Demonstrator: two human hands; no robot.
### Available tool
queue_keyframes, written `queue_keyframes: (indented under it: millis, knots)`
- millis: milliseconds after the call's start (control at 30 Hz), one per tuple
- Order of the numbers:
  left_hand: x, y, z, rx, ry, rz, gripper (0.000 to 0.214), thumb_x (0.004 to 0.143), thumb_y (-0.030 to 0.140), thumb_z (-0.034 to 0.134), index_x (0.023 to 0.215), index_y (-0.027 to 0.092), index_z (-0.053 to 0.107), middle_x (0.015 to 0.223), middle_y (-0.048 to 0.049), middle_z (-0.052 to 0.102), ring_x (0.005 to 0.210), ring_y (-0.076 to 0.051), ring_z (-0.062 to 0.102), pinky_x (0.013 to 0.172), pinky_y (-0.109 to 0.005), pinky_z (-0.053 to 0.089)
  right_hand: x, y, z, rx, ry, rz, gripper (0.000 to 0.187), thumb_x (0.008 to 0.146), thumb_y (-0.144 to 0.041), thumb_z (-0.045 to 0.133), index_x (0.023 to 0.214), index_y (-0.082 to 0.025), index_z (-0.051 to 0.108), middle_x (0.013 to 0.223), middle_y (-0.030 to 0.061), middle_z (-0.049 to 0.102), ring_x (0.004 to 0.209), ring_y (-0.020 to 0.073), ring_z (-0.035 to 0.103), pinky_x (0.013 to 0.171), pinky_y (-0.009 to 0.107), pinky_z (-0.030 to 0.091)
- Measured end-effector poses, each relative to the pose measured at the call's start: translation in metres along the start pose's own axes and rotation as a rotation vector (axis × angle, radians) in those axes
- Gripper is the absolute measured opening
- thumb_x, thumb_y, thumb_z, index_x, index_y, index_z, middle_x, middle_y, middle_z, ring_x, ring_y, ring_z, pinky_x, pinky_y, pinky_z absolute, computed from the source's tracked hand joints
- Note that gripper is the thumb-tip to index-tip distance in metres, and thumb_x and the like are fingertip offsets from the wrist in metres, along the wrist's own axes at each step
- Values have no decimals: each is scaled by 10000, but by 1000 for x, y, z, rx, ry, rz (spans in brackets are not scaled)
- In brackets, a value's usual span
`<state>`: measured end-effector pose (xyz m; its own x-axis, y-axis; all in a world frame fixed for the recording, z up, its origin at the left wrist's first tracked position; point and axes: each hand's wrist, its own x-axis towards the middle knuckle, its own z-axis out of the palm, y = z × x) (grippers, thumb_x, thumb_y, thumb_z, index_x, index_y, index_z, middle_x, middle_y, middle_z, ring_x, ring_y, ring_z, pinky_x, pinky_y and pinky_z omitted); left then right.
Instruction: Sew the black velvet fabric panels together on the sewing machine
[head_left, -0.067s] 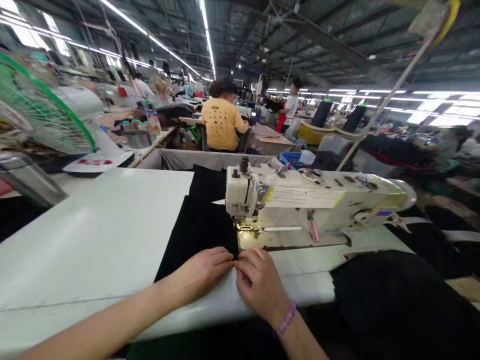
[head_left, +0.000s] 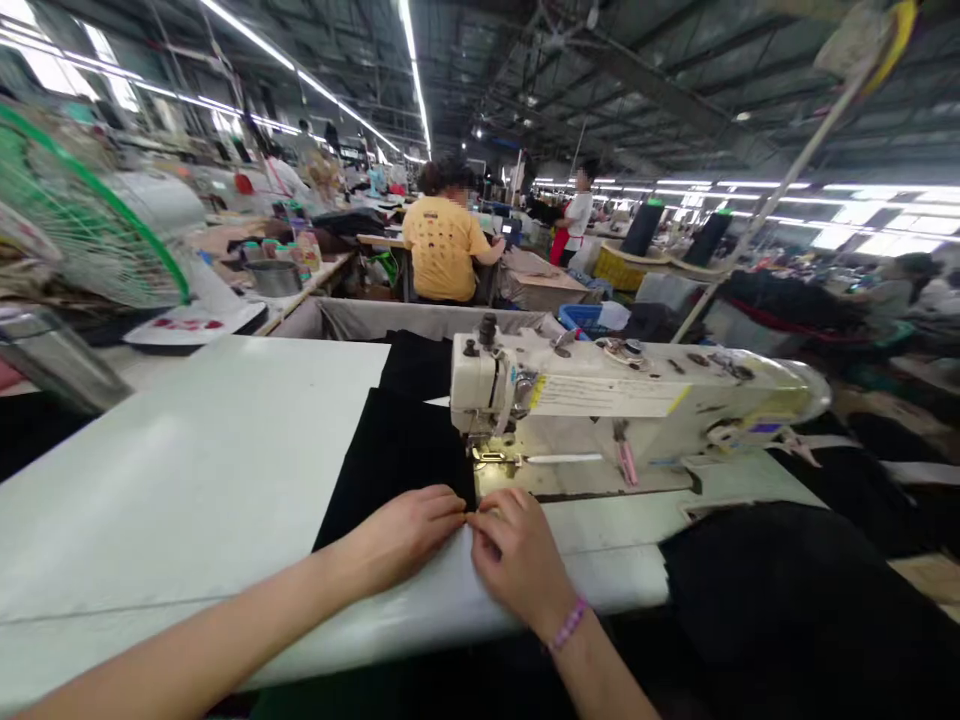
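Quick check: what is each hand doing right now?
Left hand: pinching the black fabric at its near corner.
Right hand: fingertips pinching the same corner.

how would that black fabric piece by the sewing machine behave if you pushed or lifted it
The flat black fabric piece probably is floppy: it lies limp on the pale smooth worktable. It likely slides easily there, since the surface looks slick. Lifted by the corner that the left hand and right hand pinch, it would probably droop and fold.

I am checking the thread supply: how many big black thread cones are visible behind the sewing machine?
2. Both stand upright in the background right of centre: one cone on the left, the other cone just right of it. More may be hidden among the clutter.
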<state>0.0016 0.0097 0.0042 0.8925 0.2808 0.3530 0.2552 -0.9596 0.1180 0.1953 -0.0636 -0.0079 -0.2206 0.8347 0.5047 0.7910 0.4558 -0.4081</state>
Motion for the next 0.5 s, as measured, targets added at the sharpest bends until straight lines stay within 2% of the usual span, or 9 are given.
queue_keyframes:
  millis: [333,433,500]
  knots:
    - [20,-47,-6,-94,23,-73,269,976,154,445,995,144,714,1046,-112,713,994,-209,661,897,-322,553,45,20,10,-113,4,47,179,837,-96,650,894,-229,756,863,44,635,905,241,563,807,386,466]
    - [26,-62,-8,-86,14,-82,287,993,202,439,987,144,720,1045,-113,714,994,-206,662,897,-311,552,47,15,7,-124,28,55,211,831,-77,634,942,-221,742,880,56,644,916,258,573,822,406,475]
    - [29,-68,-9,-71,1,-99,296,996,210,432,1014,146,719,1060,-111,714,1015,-206,660,921,-312,545,38,8,-2,-110,61,60,236,849,-81,605,1014,-208,717,928,65,658,946,259,586,862,414,483]
